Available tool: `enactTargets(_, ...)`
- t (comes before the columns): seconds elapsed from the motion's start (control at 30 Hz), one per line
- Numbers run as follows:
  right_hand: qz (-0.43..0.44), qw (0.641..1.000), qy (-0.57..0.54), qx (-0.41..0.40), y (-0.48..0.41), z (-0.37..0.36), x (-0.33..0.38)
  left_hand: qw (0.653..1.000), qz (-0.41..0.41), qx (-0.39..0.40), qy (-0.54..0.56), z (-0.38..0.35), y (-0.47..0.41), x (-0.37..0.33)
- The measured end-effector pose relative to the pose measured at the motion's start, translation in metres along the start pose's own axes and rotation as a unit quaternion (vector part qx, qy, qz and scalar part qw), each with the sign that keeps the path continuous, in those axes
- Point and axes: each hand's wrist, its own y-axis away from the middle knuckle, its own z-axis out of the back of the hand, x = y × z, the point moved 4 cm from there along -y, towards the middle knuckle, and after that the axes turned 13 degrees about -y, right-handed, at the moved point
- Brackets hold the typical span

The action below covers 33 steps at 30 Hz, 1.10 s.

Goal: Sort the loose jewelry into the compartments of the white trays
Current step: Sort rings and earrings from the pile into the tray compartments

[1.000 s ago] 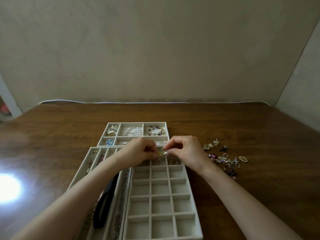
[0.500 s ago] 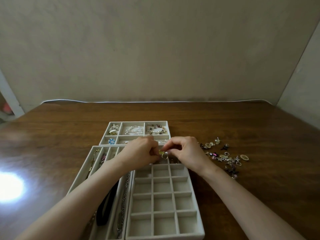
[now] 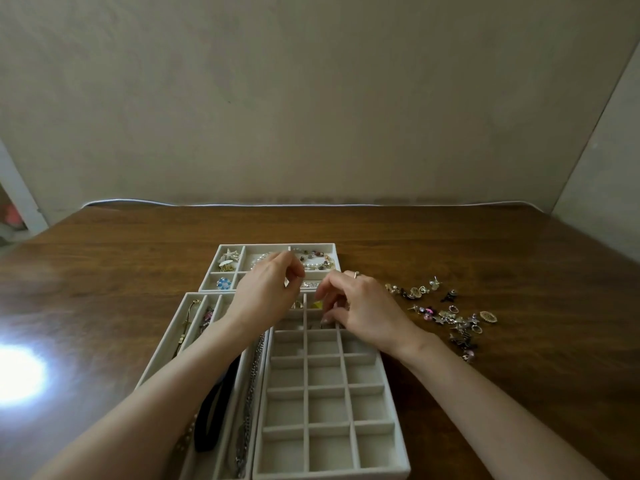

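Two bare forearms reach forward from the lower corners and draw close together. The left hand (image 3: 266,296) is lifted, back upward, with thumb and forefinger tips nearly meeting. The right hand (image 3: 365,306), just beside it but apart, curls its fingers downward. Whether either hand pinches anything is unclear.

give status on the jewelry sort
Left hand, right hand at grid tray far end, fingers curled, hold unclear. Loose jewelry lies right of tray. Nothing blocking.

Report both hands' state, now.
Left hand: thumb and fingertip pinched together; whether they hold anything cannot be told.
Right hand: fingers curled down into the grid tray's far compartments; whether it holds anything cannot be told.
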Motion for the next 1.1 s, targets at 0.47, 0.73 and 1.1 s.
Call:
enactTargets(0.47, -0.134, 0.986, -0.003, -0.099, 0.023, 0.093, -0.052, 0.992, -0.099, 0.073, 0.038, -0.005, -0.007, -0.046)
enactTargets(0.73, -0.183, 0.969, -0.016, -0.167, 0.053, 0.121, -0.105, 0.988, -0.119, 0.093, 0.034, -0.038, -0.027, -0.088)
enactTargets(1.1, -0.122, 0.984, 0.111, -0.066, 0.045, 0.097, -0.106, 0.992, -0.104, 0.069, 0.015, -0.070, -0.029, -0.090)
